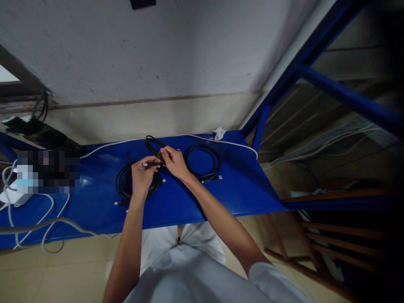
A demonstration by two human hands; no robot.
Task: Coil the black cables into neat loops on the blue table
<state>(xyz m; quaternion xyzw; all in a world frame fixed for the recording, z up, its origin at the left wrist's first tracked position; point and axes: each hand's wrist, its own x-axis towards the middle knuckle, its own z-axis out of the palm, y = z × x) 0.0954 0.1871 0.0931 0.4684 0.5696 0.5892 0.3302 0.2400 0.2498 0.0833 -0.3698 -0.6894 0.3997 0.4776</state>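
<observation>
A grey shirt (189,273) fronts the tabletop (240,193), where left hand (141,174) and right hand (176,163), nearly closed, pinch a black cable (154,152), probably so its loop can't spring open.

The left hand (140,176) hides part of the left coil (118,185), and the fingers of the right hand (174,162) cover part of the held cable (150,143). A pixelated patch (47,172) masks whatever lies beneath it. The left edge cuts off the table (240,189), the top edge a black object (143,3), the bottom edge the shirt (189,277). Darkness swallows much of the chair (344,230); a white scrap (219,133) is too small to identify.
</observation>
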